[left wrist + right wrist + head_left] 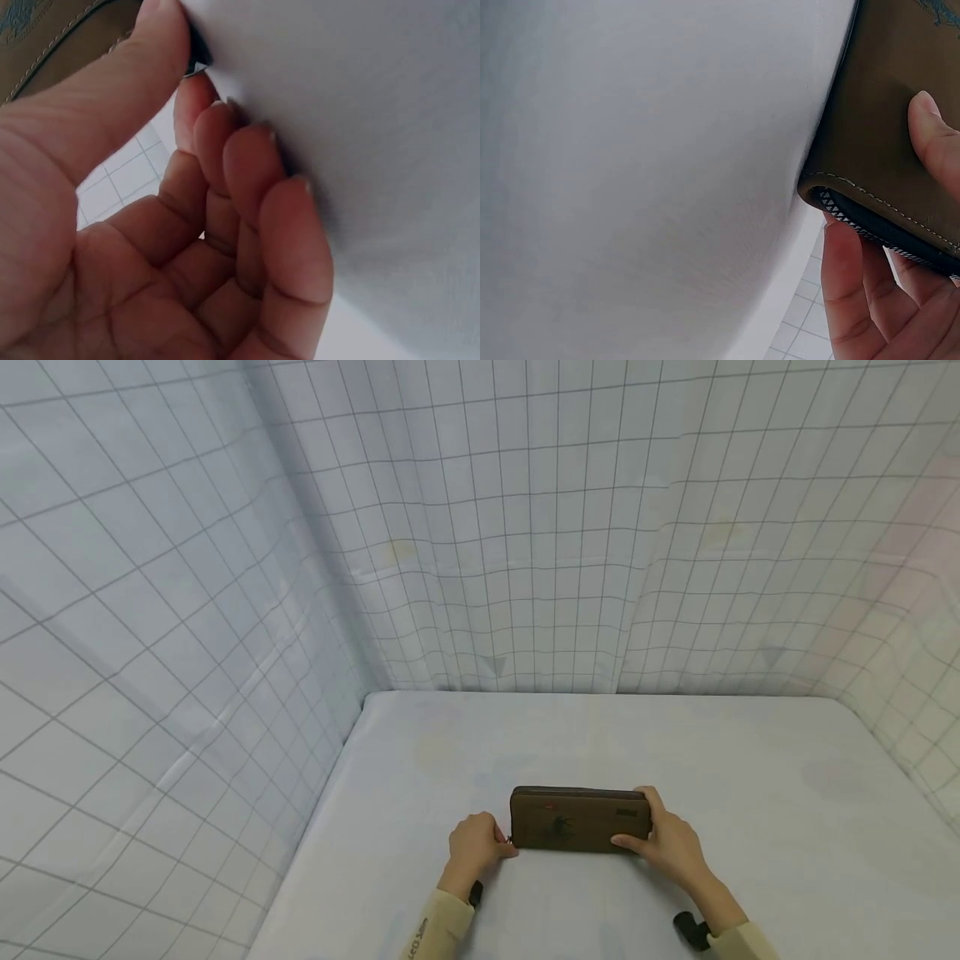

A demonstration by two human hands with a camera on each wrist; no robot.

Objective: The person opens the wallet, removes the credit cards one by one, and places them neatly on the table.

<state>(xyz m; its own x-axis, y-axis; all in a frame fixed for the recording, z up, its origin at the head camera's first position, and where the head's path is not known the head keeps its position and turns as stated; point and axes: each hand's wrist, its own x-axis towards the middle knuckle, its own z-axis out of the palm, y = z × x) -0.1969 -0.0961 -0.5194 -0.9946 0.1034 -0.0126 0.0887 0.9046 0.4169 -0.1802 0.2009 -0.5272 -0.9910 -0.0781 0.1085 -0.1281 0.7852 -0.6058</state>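
A long brown zip-around wallet (pixel 581 820) stands on its long edge on the white table, its decorated face toward me. My right hand (pixel 672 847) holds its right end, thumb on the front face and fingers behind. In the right wrist view that thumb (pixel 930 124) lies flat on the leather, and the zipper teeth (pixel 855 227) run along the wallet's end. At the lower left corner my left hand (pixel 474 845) pinches the zipper pull (pixel 198 56) between thumb and index finger. Its other fingers (pixel 296 240) are curled in close to the tabletop.
The white-covered table (pixel 420 752) spreads out around the wallet. White grid-patterned sheets (pixel 495 527) hang behind it and at both sides. Dark wrist straps (pixel 692 931) sit at the ends of the light sleeves (pixel 438 927).
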